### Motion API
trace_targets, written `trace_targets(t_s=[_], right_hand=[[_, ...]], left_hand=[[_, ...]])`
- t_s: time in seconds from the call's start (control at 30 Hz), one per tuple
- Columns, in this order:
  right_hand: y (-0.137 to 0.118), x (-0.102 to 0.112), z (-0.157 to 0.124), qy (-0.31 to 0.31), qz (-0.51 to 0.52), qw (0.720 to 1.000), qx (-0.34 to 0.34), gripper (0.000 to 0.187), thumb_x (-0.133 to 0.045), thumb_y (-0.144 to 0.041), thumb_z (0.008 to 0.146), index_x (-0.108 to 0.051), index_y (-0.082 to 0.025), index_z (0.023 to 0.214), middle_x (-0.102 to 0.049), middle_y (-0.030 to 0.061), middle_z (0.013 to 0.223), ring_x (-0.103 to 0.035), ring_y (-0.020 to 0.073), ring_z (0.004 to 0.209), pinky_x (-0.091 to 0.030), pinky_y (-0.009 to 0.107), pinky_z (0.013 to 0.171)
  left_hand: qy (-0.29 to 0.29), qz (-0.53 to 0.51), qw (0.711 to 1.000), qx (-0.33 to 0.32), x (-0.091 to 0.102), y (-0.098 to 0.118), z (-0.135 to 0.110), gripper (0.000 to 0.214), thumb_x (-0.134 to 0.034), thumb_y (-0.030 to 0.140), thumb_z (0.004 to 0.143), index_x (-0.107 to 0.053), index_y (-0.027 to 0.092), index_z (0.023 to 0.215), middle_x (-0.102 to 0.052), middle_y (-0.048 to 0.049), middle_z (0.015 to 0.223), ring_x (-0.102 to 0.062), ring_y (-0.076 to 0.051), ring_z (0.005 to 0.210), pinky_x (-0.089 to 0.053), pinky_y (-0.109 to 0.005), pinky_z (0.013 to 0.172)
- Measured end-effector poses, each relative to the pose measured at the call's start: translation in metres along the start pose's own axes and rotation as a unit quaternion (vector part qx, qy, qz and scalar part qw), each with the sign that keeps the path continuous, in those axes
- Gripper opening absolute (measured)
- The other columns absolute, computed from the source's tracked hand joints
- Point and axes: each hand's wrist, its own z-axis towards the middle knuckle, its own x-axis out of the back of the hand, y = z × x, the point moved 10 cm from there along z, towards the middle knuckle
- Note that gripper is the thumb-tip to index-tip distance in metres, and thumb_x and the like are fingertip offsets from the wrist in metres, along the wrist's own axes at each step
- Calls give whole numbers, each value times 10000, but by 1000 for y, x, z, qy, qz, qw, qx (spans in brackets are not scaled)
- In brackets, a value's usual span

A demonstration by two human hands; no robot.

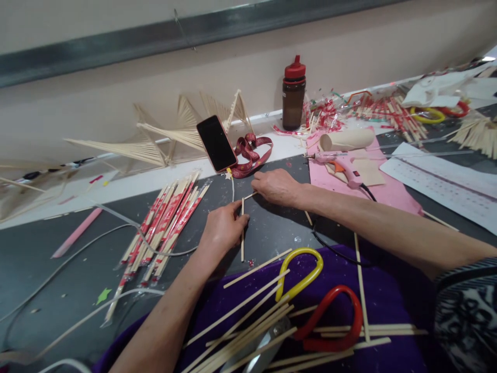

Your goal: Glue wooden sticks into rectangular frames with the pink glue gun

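Note:
At the middle of the dark table, my left hand point(223, 226) is closed, thumb and fingers pinching a bare wooden chopstick point(243, 246) that points toward me. My right hand point(276, 186) is closed just beyond it, fingertips on the end of a second chopstick point(250, 195). This second one runs crosswise to the first, near its far end; whether the two touch I cannot tell. Below my hands, loose chopsticks point(236, 311) and big scissors with one yellow and one red handle point(330, 316) lie on purple cloth point(392, 290).
Wrapped chopsticks point(166, 223) lie left, beside white cables. A phone point(216, 143) leans against stick structures point(171, 132), next to a red lanyard point(252, 153). Behind stands a bottle point(294, 98). Right are a pink glue gun point(341, 166), printed paper point(446, 181) and torn wrappers point(326, 116).

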Motion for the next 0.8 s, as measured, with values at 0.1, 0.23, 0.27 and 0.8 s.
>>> trace_targets(t_s=[0.1, 0.23, 0.27, 0.8], right_hand=[[1, -1, 0, -13, 1, 1000, -6, 254, -395, -180, 896, -619, -153, 1013, -633, 106, 985, -641, 218, 794, -412, 292, 566], [0, -1, -1, -9, 0, 1000, -6, 250, -398, -177, 892, -614, -147, 1014, -631, 107, 992, -641, 220, 807, -412, 292, 571], [0, -1, -1, -6, 0, 1000, -5, 248, -399, -180, 892, -614, -145, 1010, -631, 106, 988, -642, 220, 805, -410, 290, 568], [-2, 0, -1, -1, 7, 1000, 25, 226, -438, -154, 862, -627, -171, 984, -636, 88, 952, -621, 193, 742, -359, 260, 523]], left_hand=[[5, 7, 1000, -3, 0, 1, 0, 465, -499, 348, 804, -589, 192, 1232, -724, -39, 781, -666, -202, 786, -446, -264, 738], [15, 18, 1000, -5, 1, 2, 1, 479, -503, 341, 795, -582, 181, 1240, -724, -47, 787, -663, -211, 785, -443, -273, 732], [15, 16, 1000, -7, 1, 2, 1, 480, -502, 341, 795, -580, 181, 1241, -724, -47, 787, -663, -211, 784, -443, -272, 726], [5, 22, 1000, -14, 0, 7, 1, 470, -492, 313, 791, -589, 183, 1233, -723, -55, 793, -659, -214, 799, -445, -275, 760]])
